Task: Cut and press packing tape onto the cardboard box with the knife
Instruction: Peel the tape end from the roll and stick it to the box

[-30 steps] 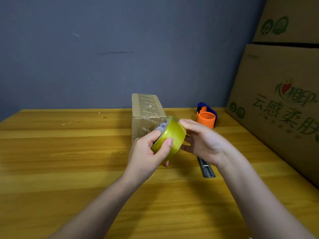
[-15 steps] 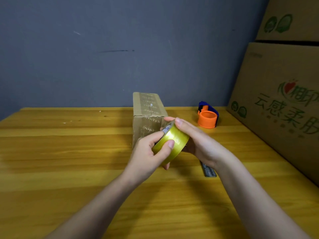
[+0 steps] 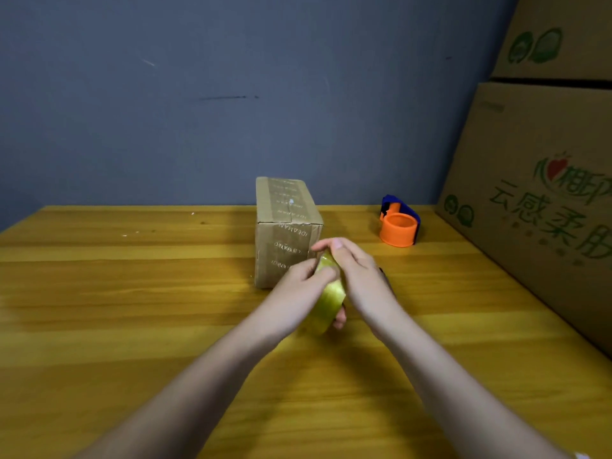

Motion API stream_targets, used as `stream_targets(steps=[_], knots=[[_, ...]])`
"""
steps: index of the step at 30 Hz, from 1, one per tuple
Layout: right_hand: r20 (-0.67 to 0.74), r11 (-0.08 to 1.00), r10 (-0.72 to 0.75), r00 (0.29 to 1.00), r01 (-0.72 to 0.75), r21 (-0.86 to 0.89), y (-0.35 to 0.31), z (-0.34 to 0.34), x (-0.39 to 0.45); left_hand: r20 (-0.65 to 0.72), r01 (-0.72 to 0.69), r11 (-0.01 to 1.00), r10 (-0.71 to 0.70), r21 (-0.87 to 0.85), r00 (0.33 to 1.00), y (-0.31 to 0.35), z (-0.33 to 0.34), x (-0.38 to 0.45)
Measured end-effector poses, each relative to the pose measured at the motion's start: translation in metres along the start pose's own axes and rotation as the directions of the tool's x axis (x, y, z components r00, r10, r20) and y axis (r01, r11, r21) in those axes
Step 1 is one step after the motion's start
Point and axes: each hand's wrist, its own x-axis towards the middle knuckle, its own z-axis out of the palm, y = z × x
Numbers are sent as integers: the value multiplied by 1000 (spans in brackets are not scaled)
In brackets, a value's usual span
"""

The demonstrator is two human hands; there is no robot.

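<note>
Yellow tape roll (image 3: 329, 298) is gripped edge-up between left hand (image 3: 296, 293) and right hand (image 3: 359, 276), fingers closed on it, just before small cardboard box (image 3: 286, 226) on table (image 3: 132, 293); box is sealed.

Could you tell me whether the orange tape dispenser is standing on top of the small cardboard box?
No, the orange tape dispenser stands on the wooden table, apart from the cardboard box.

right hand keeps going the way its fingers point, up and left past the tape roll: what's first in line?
Probably the small cardboard box: the right hand has its fingertips beside the box's near right edge, over the tape roll. Depth between them is unclear.
</note>
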Motion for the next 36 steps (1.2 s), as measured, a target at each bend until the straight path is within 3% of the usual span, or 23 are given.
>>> stream_targets(steps=[6, 14, 20, 24, 29, 33, 36], knots=[[24, 998, 36, 999, -38, 51, 0, 7, -2, -112, 42, 996, -51, -85, 992, 3, 2, 0], [219, 985, -56, 974, 18, 171, -1, -7, -8, -163, -16, 998, 5, -65, 987, 3, -2, -3], [-40, 986, -159, 987, 161, 51, 0, 3, -11, -153, -136, 988, 125, -67, 980, 2, 3, -3], [-136, 979, -203, 970, 201, -26, -2, 6, -6, -160, -150, 986, 137, -73, 978, 4, 1, -1], [-187, 987, -19, 982, 48, 152, -3, 0, 2, -119, -120, 975, 99, -186, 988, 5, -1, 2], [-190, 993, -90, 978, 102, 54, 0, -7, 1, -122, -111, 969, 86, -220, 989, 6, -3, 5], [-95, 987, -160, 983, 157, -42, 1, -10, -5, -193, -115, 961, 66, -250, 979, 5, -2, 9]])
